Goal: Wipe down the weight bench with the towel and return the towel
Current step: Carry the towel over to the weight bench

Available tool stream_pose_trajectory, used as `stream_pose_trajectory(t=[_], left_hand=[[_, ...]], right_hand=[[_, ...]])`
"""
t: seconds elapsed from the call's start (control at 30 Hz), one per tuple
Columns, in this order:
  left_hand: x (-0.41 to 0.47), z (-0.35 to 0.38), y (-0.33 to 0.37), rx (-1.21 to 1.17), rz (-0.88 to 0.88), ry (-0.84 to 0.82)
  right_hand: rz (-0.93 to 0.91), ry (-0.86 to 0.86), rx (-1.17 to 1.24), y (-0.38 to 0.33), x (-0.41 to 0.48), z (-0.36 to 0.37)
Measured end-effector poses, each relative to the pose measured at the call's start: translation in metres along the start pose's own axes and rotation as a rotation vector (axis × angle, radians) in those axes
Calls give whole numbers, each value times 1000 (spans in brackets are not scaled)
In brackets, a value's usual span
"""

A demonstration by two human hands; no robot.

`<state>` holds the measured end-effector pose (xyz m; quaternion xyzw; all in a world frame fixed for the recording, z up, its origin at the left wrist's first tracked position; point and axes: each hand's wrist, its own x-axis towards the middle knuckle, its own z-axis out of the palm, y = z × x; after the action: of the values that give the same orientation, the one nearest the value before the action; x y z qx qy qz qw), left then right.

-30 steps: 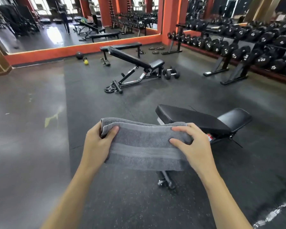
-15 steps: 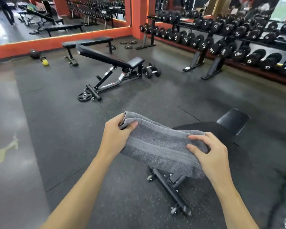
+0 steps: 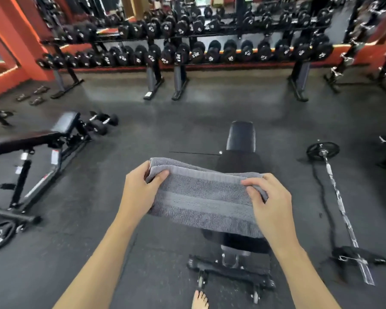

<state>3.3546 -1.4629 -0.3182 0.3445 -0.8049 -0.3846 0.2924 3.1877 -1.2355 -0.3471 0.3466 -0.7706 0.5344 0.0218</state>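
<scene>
The grey towel point(image 3: 205, 201) is folded into a wide band and held stretched between both hands over the black weight bench point(image 3: 241, 139). The left hand point(image 3: 138, 192) grips the towel's left end, thumb on top and fingers curled underneath. The right hand point(image 3: 270, 204) pinches the right end, its fingers curled over the upper edge. The towel hides the middle of the bench pad from the head view; whether it touches the pad cannot be determined. The bench runs lengthwise away from the person, with its wheeled base frame nearest and a bare foot point(image 3: 200, 299) just beside that frame. A barbell point(image 3: 334, 181) lies on the floor to the right. A second bench point(image 3: 31, 139) stands to the left. A loaded dumbbell rack point(image 3: 187, 56) lines the far wall.
</scene>
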Motion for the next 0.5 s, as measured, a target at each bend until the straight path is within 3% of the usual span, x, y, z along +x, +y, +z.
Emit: stream_pose_trajectory(t=[0.27, 0.5], left_hand=[[175, 50, -46, -54, 11, -356], [267, 141, -71, -126, 127, -712]], right_hand=[[246, 207, -220, 14, 67, 80], [446, 452, -489, 30, 84, 115]])
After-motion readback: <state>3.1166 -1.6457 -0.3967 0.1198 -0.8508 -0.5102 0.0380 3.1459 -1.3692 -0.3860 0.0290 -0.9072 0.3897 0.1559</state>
